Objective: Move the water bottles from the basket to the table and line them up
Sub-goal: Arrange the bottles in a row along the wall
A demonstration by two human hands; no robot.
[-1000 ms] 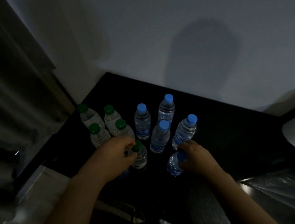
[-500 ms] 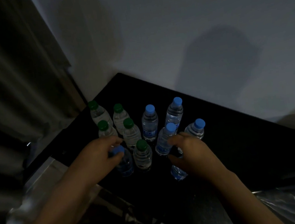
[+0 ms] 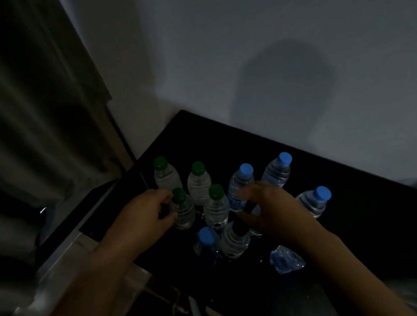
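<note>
Left hand point(image 3: 144, 218) is clamped on a green-capped bottle point(image 3: 182, 212) standing on the black table point(image 3: 365, 218). Whether anything is gripped by the blurred right hand point(image 3: 273, 210) cannot be told

Forearms reach forward; left hand point(image 3: 144, 217) curls round a green-capped bottle point(image 3: 182, 210); right hand point(image 3: 273, 210) blurred, fingers arched down.
</note>
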